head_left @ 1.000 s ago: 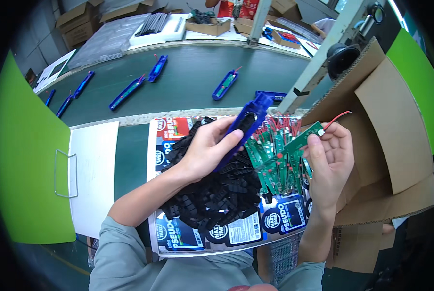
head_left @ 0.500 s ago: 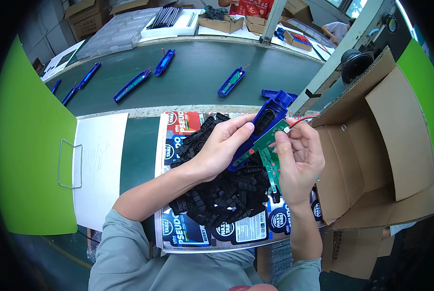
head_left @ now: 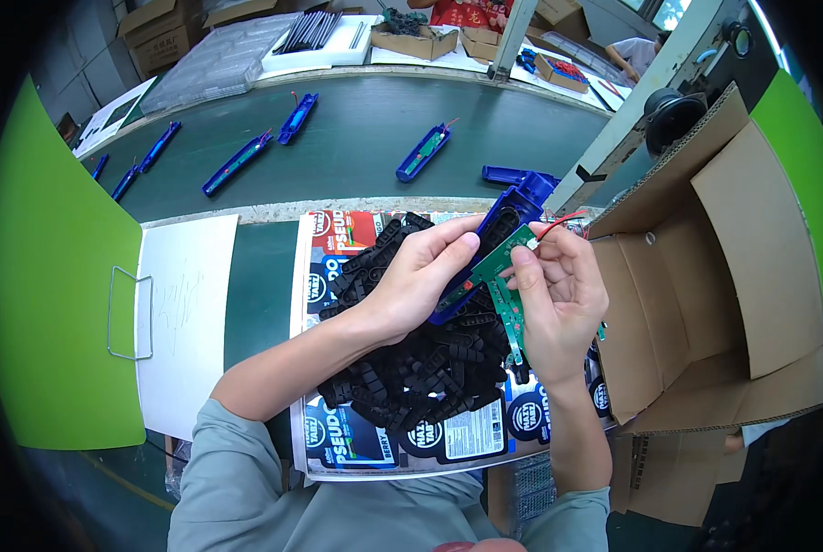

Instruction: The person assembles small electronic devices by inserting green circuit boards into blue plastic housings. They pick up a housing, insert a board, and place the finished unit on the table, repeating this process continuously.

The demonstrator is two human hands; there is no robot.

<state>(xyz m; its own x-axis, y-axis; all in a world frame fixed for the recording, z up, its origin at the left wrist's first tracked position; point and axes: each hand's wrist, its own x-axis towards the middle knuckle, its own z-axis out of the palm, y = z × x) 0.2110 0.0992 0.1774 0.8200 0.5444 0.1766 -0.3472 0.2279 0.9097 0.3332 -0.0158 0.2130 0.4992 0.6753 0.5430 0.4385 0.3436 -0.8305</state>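
My left hand (head_left: 419, 281) is closed round a long blue plastic housing (head_left: 534, 191), tilted with its far end up to the right. A black ribbed insert (head_left: 498, 226) sits inside the housing's trough. Between the thumb and fingers of my right hand (head_left: 566, 299) is a green circuit board (head_left: 505, 296), lying across the housing's right edge. A red wire (head_left: 560, 222) runs from a white connector at the board's upper end. Below both hands lies a heap of black plastic parts (head_left: 411, 373) on a printed sheet (head_left: 356, 443).
Across the far side runs a green conveyor belt (head_left: 356, 152) carrying several blue housings with boards. An open cardboard box (head_left: 761, 258) stands at the right, beside a metal post (head_left: 604, 156). At left are a white sheet (head_left: 190, 322) and a green panel (head_left: 71, 276).
The housings on the belt have shifted left. My right hand has moved slightly left with the board, and the red wire's free end now points more upward. My left hand keeps hold of its housing.
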